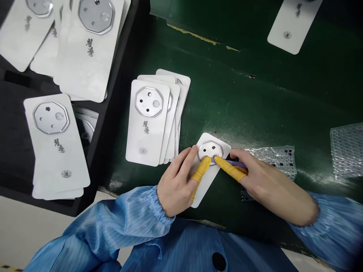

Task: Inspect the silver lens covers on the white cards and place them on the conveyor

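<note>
A white rounded panel (pixel 206 183) lies tilted on the green table in front of me, with a silver octagonal plate (pixel 209 148) near its top. My left hand (pixel 177 185) grips the panel by its left edge, and the thumb, in a yellow finger cot, rests by the octagon. In my right hand (pixel 261 181) is a slim purple tool (pixel 235 163); its tip is at the octagon's lower edge, beside the left thumb. A yellow cot also covers a right finger. Dark holes show in the octagon; the fingers hide its lower part.
A fanned stack of similar panels (pixel 149 139) lies to the left. Beyond it, a black tray (pixel 113 75) holds more panels. Bubble wrap with small black dots (pixel 279 160) sits under and beside my right hand. More bubble wrap (pixel 348 151) is at far right, and another panel (pixel 295 26) lies top right.
</note>
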`<move>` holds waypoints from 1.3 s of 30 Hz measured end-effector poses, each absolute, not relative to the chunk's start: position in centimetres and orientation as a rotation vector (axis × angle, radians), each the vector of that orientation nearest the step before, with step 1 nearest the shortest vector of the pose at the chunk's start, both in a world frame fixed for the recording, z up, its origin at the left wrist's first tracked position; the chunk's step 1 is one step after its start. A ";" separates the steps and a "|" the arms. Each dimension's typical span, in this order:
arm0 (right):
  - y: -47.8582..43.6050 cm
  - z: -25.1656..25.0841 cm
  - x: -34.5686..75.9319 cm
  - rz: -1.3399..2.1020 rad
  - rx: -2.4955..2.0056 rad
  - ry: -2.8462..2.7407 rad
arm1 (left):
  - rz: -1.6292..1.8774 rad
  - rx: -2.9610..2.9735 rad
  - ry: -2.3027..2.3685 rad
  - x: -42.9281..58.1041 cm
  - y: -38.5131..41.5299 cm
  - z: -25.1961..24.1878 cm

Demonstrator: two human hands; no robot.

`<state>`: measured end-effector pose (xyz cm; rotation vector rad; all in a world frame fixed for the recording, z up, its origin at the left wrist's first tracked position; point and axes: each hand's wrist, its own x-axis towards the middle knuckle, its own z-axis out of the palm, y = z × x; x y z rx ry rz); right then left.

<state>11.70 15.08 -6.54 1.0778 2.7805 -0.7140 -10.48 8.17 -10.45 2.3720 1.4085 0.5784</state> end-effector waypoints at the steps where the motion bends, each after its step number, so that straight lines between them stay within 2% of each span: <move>1: 15.1 -6.4 11.6 -0.662 1.029 2.807 | 0.578 2.333 1.409 -10.5 8.2 -10.4; 5: 15.3 -6.2 11.2 -0.468 0.875 2.876 | 0.601 2.254 1.406 -10.6 8.2 -10.4; 8: 15.4 -6.6 11.3 -0.515 0.885 2.867 | 0.626 2.258 1.381 -10.8 8.2 -10.8; 13: 16.4 -5.2 13.5 -1.021 0.945 2.884 | 0.717 2.305 1.397 -11.0 8.3 -11.4; 15: 17.4 -3.9 15.1 -1.216 1.107 2.863 | 0.707 2.358 1.423 -10.7 8.3 -11.3; 19: 19.1 -3.2 18.0 -1.836 1.780 2.318 | 0.601 2.355 1.560 -9.6 7.9 -10.5; 21: 19.6 -4.1 18.6 -2.140 1.935 1.990 | 0.578 2.297 1.622 -9.2 7.8 -10.2; 23: 19.8 -5.4 18.8 -2.252 1.996 1.902 | 0.578 2.255 1.645 -9.0 7.8 -10.1; 25: 20.1 -6.6 19.3 -2.111 2.068 2.068 | 0.596 2.224 1.655 -9.0 7.9 -10.3; 26: 20.2 -7.1 19.9 -1.926 2.112 2.219 | 0.610 2.215 1.653 -9.0 8.0 -10.4; 30: 20.4 -8.7 23.0 -0.723 2.065 2.808 | 0.679 2.203 1.689 -8.6 7.7 -10.8; 32: 19.7 -9.0 23.2 -0.339 1.950 2.949 | 0.702 2.217 1.738 -8.2 7.3 -11.1; 35: 17.5 -8.8 19.5 -0.268 1.839 3.080 | 0.776 2.223 1.770 -7.5 6.7 -11.8; 37: 15.9 -8.5 15.2 -0.449 1.588 3.111 | 0.876 2.187 1.791 -7.1 6.5 -12.4; 39: 15.1 -8.4 11.4 -0.676 1.574 3.046 | 0.967 2.151 1.823 -6.9 6.3 -13.1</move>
